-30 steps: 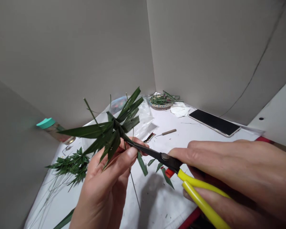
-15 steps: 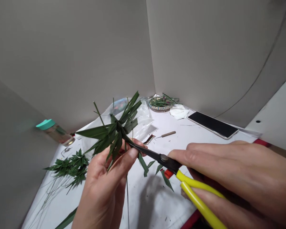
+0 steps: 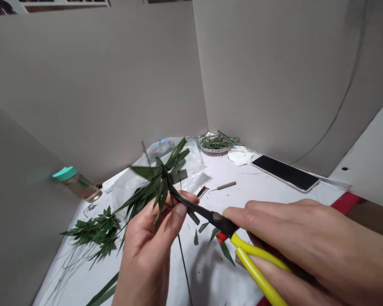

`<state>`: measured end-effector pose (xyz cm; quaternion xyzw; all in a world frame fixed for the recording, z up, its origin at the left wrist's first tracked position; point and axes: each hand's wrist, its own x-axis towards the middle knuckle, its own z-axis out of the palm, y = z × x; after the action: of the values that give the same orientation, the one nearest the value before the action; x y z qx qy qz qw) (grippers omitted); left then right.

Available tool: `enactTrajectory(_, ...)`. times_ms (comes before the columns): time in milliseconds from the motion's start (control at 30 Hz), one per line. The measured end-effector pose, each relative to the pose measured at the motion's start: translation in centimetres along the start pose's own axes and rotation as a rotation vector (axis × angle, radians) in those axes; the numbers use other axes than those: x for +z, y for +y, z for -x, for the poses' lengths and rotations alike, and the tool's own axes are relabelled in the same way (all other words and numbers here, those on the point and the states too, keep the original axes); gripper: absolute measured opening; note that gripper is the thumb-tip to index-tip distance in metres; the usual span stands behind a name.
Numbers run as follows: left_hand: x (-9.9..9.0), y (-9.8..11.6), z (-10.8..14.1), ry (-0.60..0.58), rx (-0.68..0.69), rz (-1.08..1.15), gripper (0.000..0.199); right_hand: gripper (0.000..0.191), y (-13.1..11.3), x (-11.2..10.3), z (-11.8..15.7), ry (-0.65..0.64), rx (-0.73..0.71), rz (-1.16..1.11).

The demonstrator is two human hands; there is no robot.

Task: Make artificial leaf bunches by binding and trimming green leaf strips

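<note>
My left hand (image 3: 156, 246) pinches the base of a folded green leaf bundle (image 3: 162, 178), whose pointed blades fan up and to the left. My right hand (image 3: 293, 242) is wrapped round yellow-handled scissors (image 3: 258, 272). Their dark blades look closed, and the tips lie against the bundle's stem just above my left thumb. A small red item (image 3: 221, 237) shows beneath the scissors, by my right fingers; what it is cannot be made out. Several cut leaf pieces (image 3: 226, 253) lie on the white table below.
Leaf sprigs (image 3: 98, 231) with thin stems lie at the left, near a teal-lidded bottle (image 3: 79, 185). Behind are a plastic bag (image 3: 191, 163) and a round basket of stems (image 3: 215, 149). A wooden-handled tool (image 3: 226, 185), white tissue (image 3: 240, 155) and phone (image 3: 285, 173) lie further right.
The leaf bundle has turned and its left blades have swung inward. My left hand has shifted slightly right, the scissors slightly left. A separate leaf piece now shows below the blades. The view has tilted up.
</note>
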<state>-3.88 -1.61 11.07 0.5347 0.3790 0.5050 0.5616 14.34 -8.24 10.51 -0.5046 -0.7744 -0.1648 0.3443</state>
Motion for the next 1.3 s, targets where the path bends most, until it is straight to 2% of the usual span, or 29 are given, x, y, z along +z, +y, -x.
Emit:
enactTrajectory(100, 0.1, -0.3, -0.3, -0.015, -0.014, 0.030, 0.009, 0.022, 0.1, 0.2, -0.2, 0.053, -0.044, -0.116)
enactTrajectory(300, 0.2, -0.6, -0.7, -0.010, -0.028, 0.055, 0.010, 0.025, 0.3, 0.3, -0.5, 0.036, -0.061, -0.127)
enactTrajectory(433, 0.2, -0.6, -0.7, -0.009, 0.004, 0.034, 0.010, 0.026, 0.3, 0.4, -0.6, 0.058, -0.112, -0.105)
enactTrajectory(567, 0.4, -0.7, -0.5, -0.002, 0.067, 0.021, 0.013, 0.024, 0.4, 0.7, -0.4, 0.068, -0.081, -0.122)
enactTrajectory(767, 0.8, -0.5, -0.5, -0.051, 0.046, 0.210, 0.020, 0.021, 0.1, 1.4, -0.1, 0.154, -0.049, -0.097)
enactTrajectory(933, 0.7, -0.7, -0.4, -0.075, 0.045, 0.242, 0.028, 0.024, -0.1, 0.6, -0.1, 0.028, -0.102, -0.073)
enactTrajectory(1133, 0.6, -0.3, -0.1, -0.152, 0.007, 0.338, 0.029, 0.032, 0.0, 2.1, 0.6, 0.177, -0.082, -0.049)
enactTrajectory(1233, 0.7, 0.4, 0.1, -0.109, -0.026, 0.351, 0.033, 0.035, -0.1, 2.2, 0.4, 0.184, -0.085, 0.013)
enactTrajectory(1300, 0.9, 0.7, 0.2, -0.059, -0.081, 0.362, 0.040, 0.035, -0.3, 1.8, 0.2, 0.123, -0.102, 0.068)
